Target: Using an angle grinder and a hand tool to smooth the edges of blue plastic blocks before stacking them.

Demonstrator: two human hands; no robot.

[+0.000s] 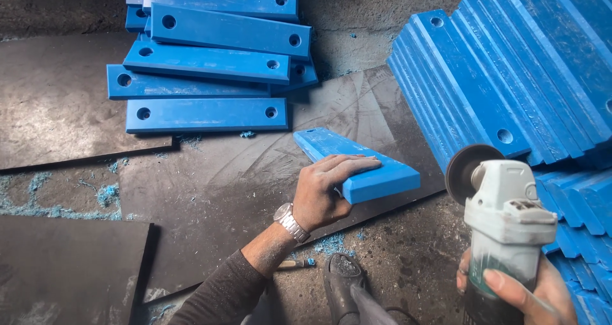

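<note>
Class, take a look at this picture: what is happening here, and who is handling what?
A person works on the ground among blue plastic blocks. The left hand grips one blue block, tilting it up on a dark sheet. The right hand holds an angle grinder, its disc raised beside the block and not touching it. A loose stack of similar drilled blocks lies beyond, more rows lean at the right, and blue shavings litter the ground.

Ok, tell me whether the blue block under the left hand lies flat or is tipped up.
Tipped up: the left hand lifts the blue block's near end, far end resting on the dark sheet.
</note>
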